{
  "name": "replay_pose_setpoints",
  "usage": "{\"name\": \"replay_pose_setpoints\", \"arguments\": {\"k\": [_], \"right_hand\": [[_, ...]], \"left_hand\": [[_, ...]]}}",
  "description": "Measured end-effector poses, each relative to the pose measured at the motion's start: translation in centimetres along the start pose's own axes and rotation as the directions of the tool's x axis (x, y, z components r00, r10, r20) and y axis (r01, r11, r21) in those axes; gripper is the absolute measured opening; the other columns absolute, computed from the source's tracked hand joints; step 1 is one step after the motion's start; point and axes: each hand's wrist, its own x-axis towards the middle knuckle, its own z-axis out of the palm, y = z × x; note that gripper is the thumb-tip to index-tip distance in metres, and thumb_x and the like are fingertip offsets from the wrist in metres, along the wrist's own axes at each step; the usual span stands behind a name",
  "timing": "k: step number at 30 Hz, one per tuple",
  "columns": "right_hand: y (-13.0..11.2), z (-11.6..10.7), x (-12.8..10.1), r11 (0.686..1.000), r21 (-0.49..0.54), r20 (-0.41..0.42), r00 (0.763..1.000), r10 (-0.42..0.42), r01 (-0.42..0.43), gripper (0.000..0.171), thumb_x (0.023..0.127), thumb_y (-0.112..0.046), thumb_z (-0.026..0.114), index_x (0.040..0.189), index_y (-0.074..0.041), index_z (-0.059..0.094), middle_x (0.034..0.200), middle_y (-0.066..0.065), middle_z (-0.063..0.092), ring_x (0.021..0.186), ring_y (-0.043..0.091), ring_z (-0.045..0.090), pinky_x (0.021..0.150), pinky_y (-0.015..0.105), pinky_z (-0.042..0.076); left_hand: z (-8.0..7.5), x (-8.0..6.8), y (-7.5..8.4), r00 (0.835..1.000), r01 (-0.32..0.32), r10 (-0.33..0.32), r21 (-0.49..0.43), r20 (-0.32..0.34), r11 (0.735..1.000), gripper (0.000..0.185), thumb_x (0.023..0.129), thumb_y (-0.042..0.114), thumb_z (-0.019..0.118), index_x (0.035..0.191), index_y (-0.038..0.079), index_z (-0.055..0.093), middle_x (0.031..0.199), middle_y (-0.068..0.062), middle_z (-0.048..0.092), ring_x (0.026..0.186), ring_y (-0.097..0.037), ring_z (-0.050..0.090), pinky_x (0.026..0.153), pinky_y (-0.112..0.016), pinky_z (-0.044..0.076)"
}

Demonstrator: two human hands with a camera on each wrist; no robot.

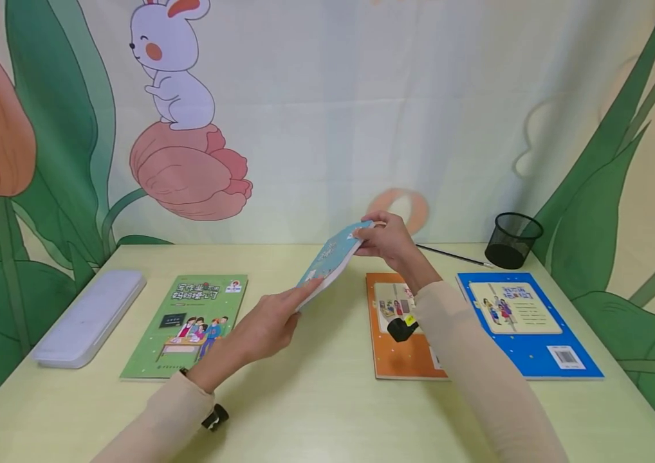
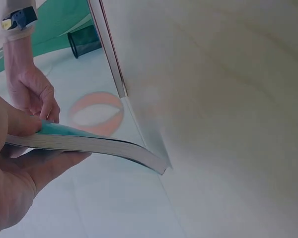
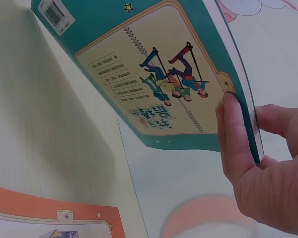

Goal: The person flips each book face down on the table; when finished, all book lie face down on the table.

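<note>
A teal-covered book [image 1: 330,256] is held tilted in the air above the middle of the table. My left hand [image 1: 269,321] grips its near left end, thumb on the upper cover and fingers beneath, as the left wrist view shows. At the far right end my right hand [image 1: 388,241] pinches the book's edge. In the right wrist view the book's underside [image 3: 164,89] shows a cream panel with cartoon children and a barcode. To the left lies a green book [image 1: 194,328]. An orange book [image 1: 388,360], partly hidden by the right arm, and a blue book [image 1: 527,315] lie to the right.
A pale pencil case [image 1: 90,318] lies at the table's left edge. A black mesh pen holder [image 1: 513,241] stands at the back right corner, beside a thin dark pencil [image 1: 455,254]. Behind the table [image 1: 310,411] hangs a printed curtain [image 1: 327,128].
</note>
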Motion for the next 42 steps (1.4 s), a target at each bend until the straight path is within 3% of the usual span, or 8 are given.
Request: {"name": "replay_pose_setpoints", "arguments": {"k": [11,17,21,26,30,33,37,42], "right_hand": [[-0.1,-0.1,0.1,0.998,-0.046,-0.017,0.999,0.032,-0.033,0.037,0.097,-0.002,0.060,0.131,0.003,0.046,0.118,0.027,0.060,0.073,0.017,0.072,0.068,0.030,0.062],[-0.7,0.1,-0.3,0.999,-0.049,-0.012,1.000,0.024,-0.024,0.032,0.096,-0.007,0.063,0.123,0.000,0.047,0.103,0.019,0.062,0.070,0.017,0.072,0.068,0.029,0.062],[-1.2,0.3,-0.6,0.997,-0.082,-0.024,1.000,-0.001,-0.001,0.036,0.095,-0.014,0.068,0.122,-0.002,0.048,0.094,0.014,0.064,0.075,0.024,0.075,0.069,0.031,0.062],[-1.3,0.3,-0.8,0.988,-0.150,-0.004,0.999,-0.050,0.048,0.052,0.095,-0.027,0.069,0.134,-0.004,0.045,0.105,0.015,0.063,0.091,0.033,0.074,0.074,0.035,0.062],[-1.0,0.3,-0.6,0.985,-0.153,0.021,0.997,-0.077,0.080,0.066,0.097,-0.039,0.063,0.150,-0.012,0.034,0.112,0.016,0.064,0.093,0.030,0.073,0.079,0.037,0.062],[-0.6,0.3,-0.4,0.986,-0.138,0.039,0.995,-0.091,0.095,0.063,0.101,-0.047,0.053,0.153,-0.019,0.031,0.114,0.019,0.064,0.091,0.028,0.073,0.079,0.038,0.062],[0.1,0.1,-0.3,0.990,-0.115,0.058,0.995,-0.080,0.086,0.054,0.105,-0.051,0.038,0.148,-0.020,0.035,0.119,0.024,0.063,0.090,0.027,0.073,0.078,0.037,0.062],[1.4,-0.2,-0.2,0.993,-0.102,0.065,0.997,-0.046,0.052,0.053,0.107,-0.049,0.032,0.152,-0.022,0.031,0.126,0.027,0.061,0.089,0.023,0.072,0.078,0.035,0.061]], "left_hand": [[0.2,0.2,0.0,0.993,0.011,-0.012,-0.007,-0.115,1.000,0.074,0.085,-0.019,0.060,0.150,0.013,0.043,0.132,-0.019,0.065,0.095,-0.030,0.072,0.083,-0.045,0.060],[0.5,0.2,-0.1,0.973,0.040,-0.046,-0.032,-0.224,0.999,0.070,0.085,-0.019,0.060,0.146,0.013,0.050,0.129,-0.018,0.067,0.092,-0.030,0.071,0.079,-0.044,0.061],[0.7,0.2,-0.1,0.955,0.059,-0.073,-0.059,-0.288,0.997,0.067,0.085,-0.019,0.059,0.143,0.013,0.053,0.122,-0.017,0.070,0.088,-0.029,0.070,0.076,-0.045,0.061],[0.8,0.1,-0.3,0.931,0.062,-0.083,-0.069,-0.357,0.996,0.067,0.083,-0.020,0.057,0.142,0.011,0.054,0.119,-0.018,0.071,0.086,-0.030,0.070,0.075,-0.046,0.061],[0.8,0.1,-0.3,0.914,0.067,-0.095,-0.083,-0.396,0.994,0.069,0.081,-0.022,0.057,0.143,0.010,0.054,0.121,-0.021,0.070,0.090,-0.033,0.071,0.078,-0.048,0.061],[0.6,0.2,-0.3,0.893,0.057,-0.092,-0.092,-0.440,0.994,0.069,0.079,-0.023,0.057,0.140,0.009,0.056,0.119,-0.023,0.070,0.089,-0.034,0.071,0.076,-0.048,0.061],[0.5,0.5,-0.3,0.863,0.017,-0.072,-0.113,-0.499,0.993,0.068,0.076,-0.024,0.057,0.137,0.004,0.057,0.116,-0.027,0.070,0.081,-0.033,0.068,0.064,-0.041,0.059],[0.3,0.8,0.1,0.854,0.008,-0.107,-0.193,-0.510,0.981,0.067,0.077,-0.024,0.055,0.138,0.003,0.056,0.118,-0.031,0.068,0.075,-0.031,0.063,0.046,-0.023,0.041]]}}
